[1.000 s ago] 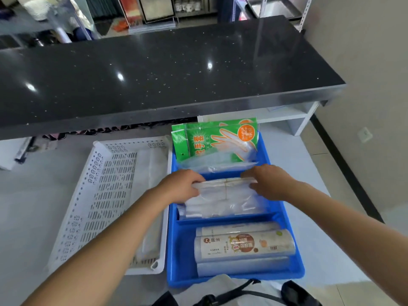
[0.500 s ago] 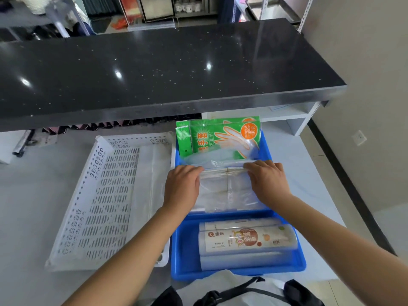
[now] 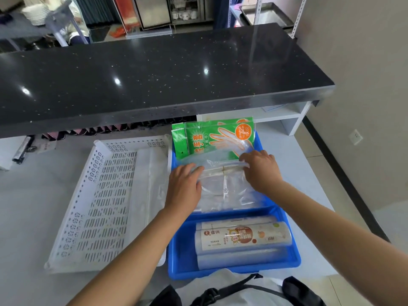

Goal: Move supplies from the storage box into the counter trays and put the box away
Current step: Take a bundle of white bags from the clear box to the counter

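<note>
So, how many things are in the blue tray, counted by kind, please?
Green glove packets: 2
Bundle of clear plastic bags: 1
Cling film rolls: 3, as far as visible
Total in the blue tray: 6
</note>
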Action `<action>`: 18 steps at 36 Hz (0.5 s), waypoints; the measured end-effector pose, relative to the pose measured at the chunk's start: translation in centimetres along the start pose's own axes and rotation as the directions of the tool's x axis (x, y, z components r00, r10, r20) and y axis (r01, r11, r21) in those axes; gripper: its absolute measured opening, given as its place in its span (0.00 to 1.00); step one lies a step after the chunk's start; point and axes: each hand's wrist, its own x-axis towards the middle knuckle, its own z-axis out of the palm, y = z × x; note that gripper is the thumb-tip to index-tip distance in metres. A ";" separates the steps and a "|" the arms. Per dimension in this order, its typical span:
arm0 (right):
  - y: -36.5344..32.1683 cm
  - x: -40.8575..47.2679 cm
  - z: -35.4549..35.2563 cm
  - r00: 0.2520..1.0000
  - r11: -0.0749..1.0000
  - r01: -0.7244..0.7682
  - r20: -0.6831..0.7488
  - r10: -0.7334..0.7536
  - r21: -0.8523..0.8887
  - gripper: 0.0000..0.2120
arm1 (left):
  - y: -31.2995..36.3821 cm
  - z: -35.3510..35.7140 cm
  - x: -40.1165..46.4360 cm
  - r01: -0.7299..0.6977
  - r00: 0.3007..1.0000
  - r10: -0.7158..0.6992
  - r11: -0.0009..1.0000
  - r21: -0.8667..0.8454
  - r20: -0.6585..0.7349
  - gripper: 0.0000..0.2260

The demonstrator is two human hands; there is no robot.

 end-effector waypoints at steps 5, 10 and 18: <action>0.1 -4.1 1.9 0.974 0.992 0.097 -0.214 -0.079 0.078 0.15 | 1.1 0.3 -1.7 -0.013 0.999 0.015 0.999 -0.050 0.034 0.21; 1.4 -5.1 2.7 0.982 0.970 0.185 0.004 -0.188 0.158 0.22 | 0.8 1.4 -2.5 -0.011 0.974 -0.002 0.998 0.057 0.227 0.25; 0.3 -5.1 -0.3 0.990 0.952 0.082 0.084 -0.112 0.295 0.25 | 1.5 -0.5 -2.4 0.107 0.954 -0.082 0.992 -0.071 0.290 0.25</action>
